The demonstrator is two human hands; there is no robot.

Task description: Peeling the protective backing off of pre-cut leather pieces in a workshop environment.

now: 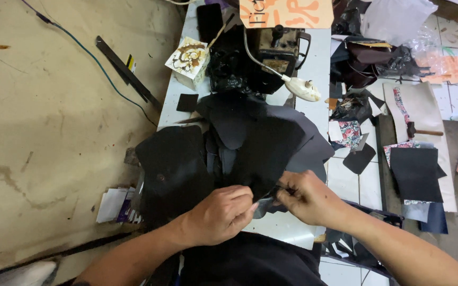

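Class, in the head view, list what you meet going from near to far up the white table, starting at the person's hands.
Left hand and right hand → pile of dark cut pieces → black sewing machine → orange-and-white card.

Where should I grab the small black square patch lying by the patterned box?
Probably by an edge of the black square patch, coming from above on its left side: it lies flat on the white table, with the patterned box just behind it.
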